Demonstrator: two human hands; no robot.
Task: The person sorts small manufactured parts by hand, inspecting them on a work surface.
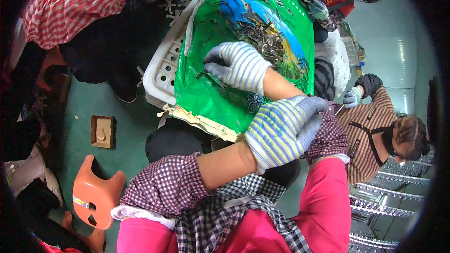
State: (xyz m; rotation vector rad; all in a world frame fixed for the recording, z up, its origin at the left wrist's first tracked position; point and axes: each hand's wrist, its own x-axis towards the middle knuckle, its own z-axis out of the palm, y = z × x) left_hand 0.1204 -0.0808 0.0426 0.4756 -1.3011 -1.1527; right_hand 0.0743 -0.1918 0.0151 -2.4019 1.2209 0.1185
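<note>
Sleeve (pixel 332 137) partly hidden behind left hand (pixel 283 132); right hand (pixel 238 65) over sack (pixel 206 107); both grips unclear.

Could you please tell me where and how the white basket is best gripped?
I'd probably grip the white basket by its left rim, from the left: that edge and the holed wall show bare, while the green sack covers most of the rest.

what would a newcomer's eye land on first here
Probably the green sack at upper centre, lying over a white basket and bearing a heap of dark slivers. Then the striped-gloved right hand over the sack, the left hand by the checked right sleeve. An orange stool stands out at lower left.
</note>
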